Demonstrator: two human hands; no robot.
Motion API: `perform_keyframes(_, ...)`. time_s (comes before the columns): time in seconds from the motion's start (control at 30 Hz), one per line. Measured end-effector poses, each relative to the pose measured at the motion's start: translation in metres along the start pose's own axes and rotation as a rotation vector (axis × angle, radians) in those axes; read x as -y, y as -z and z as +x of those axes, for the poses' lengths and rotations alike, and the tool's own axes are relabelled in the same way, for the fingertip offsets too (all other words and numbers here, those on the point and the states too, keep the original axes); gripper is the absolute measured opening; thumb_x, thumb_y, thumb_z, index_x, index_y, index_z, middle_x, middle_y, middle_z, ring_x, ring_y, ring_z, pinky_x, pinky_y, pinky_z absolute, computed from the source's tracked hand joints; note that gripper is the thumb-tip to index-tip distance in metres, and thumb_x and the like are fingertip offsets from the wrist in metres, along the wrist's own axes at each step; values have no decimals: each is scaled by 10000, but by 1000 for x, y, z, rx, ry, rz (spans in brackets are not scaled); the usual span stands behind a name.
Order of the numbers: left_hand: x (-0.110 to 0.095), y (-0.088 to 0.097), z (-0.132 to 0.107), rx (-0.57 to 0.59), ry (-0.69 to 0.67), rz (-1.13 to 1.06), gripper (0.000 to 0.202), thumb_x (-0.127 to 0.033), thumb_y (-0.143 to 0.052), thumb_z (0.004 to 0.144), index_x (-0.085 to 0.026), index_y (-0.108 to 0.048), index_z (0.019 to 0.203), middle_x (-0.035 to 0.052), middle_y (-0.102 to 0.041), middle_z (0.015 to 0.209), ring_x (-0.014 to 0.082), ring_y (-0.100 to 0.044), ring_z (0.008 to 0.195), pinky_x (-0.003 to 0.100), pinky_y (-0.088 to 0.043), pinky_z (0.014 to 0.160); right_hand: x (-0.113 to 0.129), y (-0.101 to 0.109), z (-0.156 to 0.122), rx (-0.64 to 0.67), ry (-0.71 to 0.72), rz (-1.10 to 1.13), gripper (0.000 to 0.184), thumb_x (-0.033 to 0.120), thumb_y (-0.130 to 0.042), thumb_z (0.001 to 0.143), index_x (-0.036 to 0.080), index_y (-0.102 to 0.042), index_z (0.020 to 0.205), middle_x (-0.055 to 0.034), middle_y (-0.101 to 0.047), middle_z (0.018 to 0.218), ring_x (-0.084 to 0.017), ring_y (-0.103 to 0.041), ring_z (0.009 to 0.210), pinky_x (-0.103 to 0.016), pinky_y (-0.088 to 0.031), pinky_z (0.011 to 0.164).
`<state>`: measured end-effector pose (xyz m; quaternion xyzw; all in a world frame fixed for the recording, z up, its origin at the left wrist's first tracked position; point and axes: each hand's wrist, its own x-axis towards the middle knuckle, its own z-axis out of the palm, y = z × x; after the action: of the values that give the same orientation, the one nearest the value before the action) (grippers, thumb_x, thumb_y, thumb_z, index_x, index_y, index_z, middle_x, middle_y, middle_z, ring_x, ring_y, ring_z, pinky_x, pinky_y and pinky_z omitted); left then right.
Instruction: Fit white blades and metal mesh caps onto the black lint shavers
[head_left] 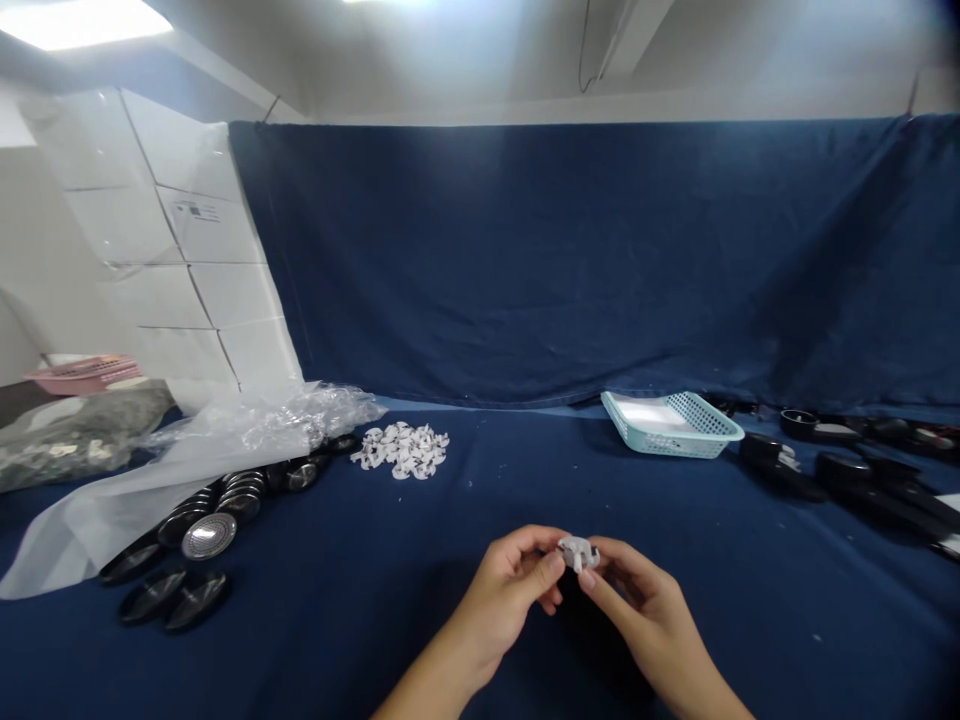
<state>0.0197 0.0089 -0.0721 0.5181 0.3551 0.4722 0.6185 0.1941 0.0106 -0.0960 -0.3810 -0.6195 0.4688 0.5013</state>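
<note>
Between my two hands is a small white plastic part (577, 553) of irregular shape, held just above the blue cloth. My left hand (517, 575) pinches its left side between thumb and fingers. On the other side, the thumb and fingers of my right hand (637, 595) grip its right edge. Fingertips hide some of the part, and its finer details are too small to make out. Farther off to the left lies a pile of small white plastic pieces (403, 450).
Black round dishes (199, 600) and a perforated silver disc (209, 537) lie at left beside clear plastic sheeting (255, 430). A light-blue basket (679, 425) holding something white stands at back right. Black parts (862, 480) crowd the right side. A blue curtain (562, 260) hangs behind.
</note>
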Motion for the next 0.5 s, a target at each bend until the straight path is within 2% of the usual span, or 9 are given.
perform_keyframes(0.23,0,0,1,16,8,-8,345,-399,-658,836,-120,-673,1037,59,-614,797,116,-524,649,254,-438,622,2,1,2,59,-48,104,242,376,-646,857,226,-630,1045,-21,-669,901,-163,-622,849,-267,-480,804)
perform_keyframes(0.4,1,0,3,-6,29,-57,344,-413,-659,831,-130,-678,1026,34,-591,716,107,-507,609,249,-423,611,-2,1,1,63,-27,4,356,396,-685,814,203,-610,1104,-60,-654,940,-204,-610,868,-334,-485,819)
perform_keyframes(0.5,1,1,3,-16,51,-86,374,-412,-676,818,-149,-662,1084,26,-592,727,105,-508,605,250,-423,608,-1,1,1,52,-3,-56,335,402,-651,836,202,-620,1103,-61,-636,918,-204,-596,853,-349,-477,821)
